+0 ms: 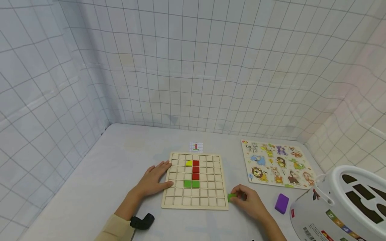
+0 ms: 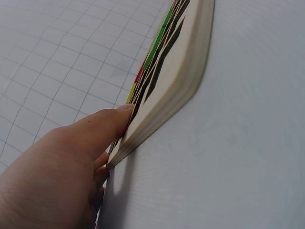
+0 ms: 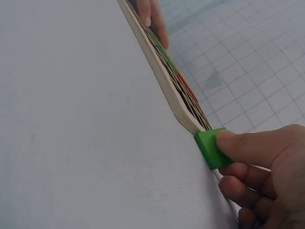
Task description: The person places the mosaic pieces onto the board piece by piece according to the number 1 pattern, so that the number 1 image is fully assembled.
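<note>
A wooden grid board (image 1: 182,201) lies flat on the table. Set in its cells are a yellow piece (image 1: 189,163) with a slanted edge, a column of red squares (image 1: 195,169) and two green squares (image 1: 187,183). My left hand (image 1: 153,179) rests at the board's left edge, fingers extended, with the thumb (image 2: 107,121) on the rim in the left wrist view. Between thumb and fingers, my right hand (image 1: 248,201) pinches a green square block (image 3: 212,148) right beside the board's right edge, near the front corner.
Behind the board lies a small pattern card (image 1: 196,147). An animal puzzle board (image 1: 248,179) is at the back right. A purple block (image 1: 281,203) sits beside a white lidded bucket (image 1: 310,214) at the front right. Gridded cloth walls (image 1: 193,67) surround the table.
</note>
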`<state>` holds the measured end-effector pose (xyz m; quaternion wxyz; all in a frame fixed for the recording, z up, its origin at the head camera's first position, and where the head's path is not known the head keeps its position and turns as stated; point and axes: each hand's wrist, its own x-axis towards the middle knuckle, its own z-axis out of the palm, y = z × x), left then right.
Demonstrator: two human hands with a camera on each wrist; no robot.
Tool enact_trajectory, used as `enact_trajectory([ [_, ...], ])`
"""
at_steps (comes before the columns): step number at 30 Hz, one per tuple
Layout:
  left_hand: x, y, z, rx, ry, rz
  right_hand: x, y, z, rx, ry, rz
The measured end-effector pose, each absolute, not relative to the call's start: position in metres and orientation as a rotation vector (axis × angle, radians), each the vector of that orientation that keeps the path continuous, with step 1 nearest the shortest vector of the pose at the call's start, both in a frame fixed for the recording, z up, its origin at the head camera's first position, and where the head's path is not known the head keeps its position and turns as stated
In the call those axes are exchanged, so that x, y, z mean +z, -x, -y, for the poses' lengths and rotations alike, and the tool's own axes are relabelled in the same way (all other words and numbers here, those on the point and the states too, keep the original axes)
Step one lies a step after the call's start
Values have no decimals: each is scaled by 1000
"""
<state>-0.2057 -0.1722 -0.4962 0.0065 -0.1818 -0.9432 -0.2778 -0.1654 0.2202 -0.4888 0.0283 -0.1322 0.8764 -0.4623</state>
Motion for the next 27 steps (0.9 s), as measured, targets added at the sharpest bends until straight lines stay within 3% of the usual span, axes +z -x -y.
enact_trajectory([
  [9, -496, 206, 172, -882, 566, 2951, -482, 168, -215, -1508, 289, -2667],
  [27, -495, 205, 171, -878, 564, 2951, -478, 182, -190, -1656, 401, -2556],
])
